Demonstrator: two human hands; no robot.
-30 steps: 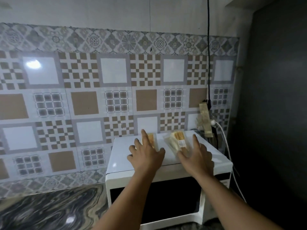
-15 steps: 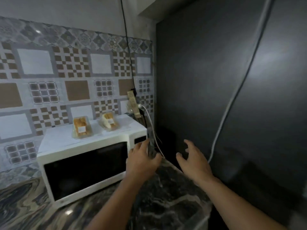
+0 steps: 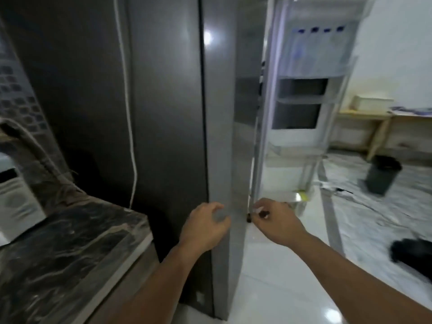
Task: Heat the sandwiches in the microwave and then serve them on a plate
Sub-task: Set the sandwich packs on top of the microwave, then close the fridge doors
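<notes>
A tall dark grey refrigerator [image 3: 163, 101] fills the view above and to the left of both hands. Its door [image 3: 304, 90] stands open above the right hand, showing pale inner shelves; what they hold is too blurred to tell. A white cord [image 3: 127, 101] hangs down the refrigerator's side, up and left of the left hand.

The dark marbled table [image 3: 70, 249] lies to the left of the left hand and a little below it. Further left, at the edge of the view, a sliver of the white microwave [image 3: 9, 195] stands on that table. The sandwiches do not show here.

Glossy white floor [image 3: 280, 277] spreads beneath the right forearm. Well to the right of the right hand stand a dark bin [image 3: 383, 176] and, beyond it, a low wooden bench [image 3: 374, 127] along the wall. A black shape [image 3: 413, 256] lies on the floor, lower right; it is too blurred to name.

The left hand [image 3: 205, 226] curls round the front corner edge of the refrigerator body, thumb on the near face. The right hand [image 3: 272, 219] is just beside it, on the other side of that edge, its fingers curled at the lower inner edge of the open door; whether they truly grip the door I cannot tell through the blur. The two hands are near each other but apart.
</notes>
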